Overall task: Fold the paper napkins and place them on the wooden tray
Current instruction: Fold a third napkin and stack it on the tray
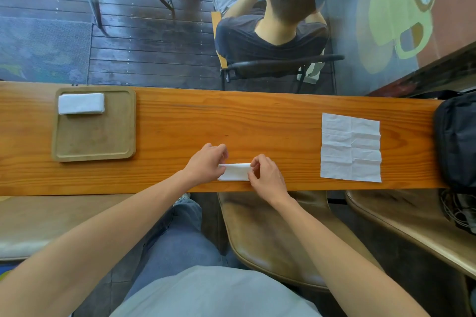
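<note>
A small folded white napkin (235, 172) lies near the front edge of the wooden counter (257, 121). My left hand (206, 163) pinches its left end and my right hand (265, 175) pinches its right end. On the far left sits the square wooden tray (94, 136), with one folded napkin (81, 103) in its top left corner. An unfolded, creased white napkin (350, 148) lies flat on the counter to the right.
A black bag (457, 136) rests at the counter's right end. Brown stool seats (270, 234) stand below the counter's near edge. Behind the glass beyond the counter, a person sits on a chair with their back to me.
</note>
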